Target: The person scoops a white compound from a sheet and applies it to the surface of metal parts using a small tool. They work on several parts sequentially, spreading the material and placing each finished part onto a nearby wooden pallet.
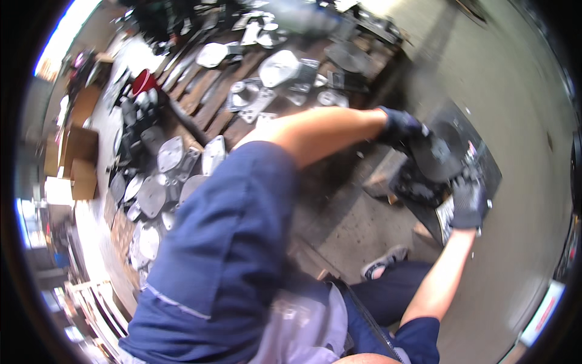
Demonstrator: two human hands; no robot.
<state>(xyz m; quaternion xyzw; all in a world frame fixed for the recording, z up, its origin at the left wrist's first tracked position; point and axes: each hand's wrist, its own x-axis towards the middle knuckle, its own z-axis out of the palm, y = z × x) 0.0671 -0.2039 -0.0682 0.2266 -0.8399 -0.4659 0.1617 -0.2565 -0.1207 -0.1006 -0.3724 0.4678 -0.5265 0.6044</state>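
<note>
Grey disc (439, 153) lies between the left hand (402, 128), at its upper-left rim, and right hand (468, 203), below; whether either grips, I cannot tell.

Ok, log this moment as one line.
left hand: gloved, at edge of round disc | right hand: gloved, near disc's lower edge | metal parts: on wooden pallet

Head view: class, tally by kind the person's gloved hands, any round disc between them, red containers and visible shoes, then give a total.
Gloved hands, left hand and right hand: 2
Round disc: 1
Red container: 1
Shoe: 1
Total: 5
</note>
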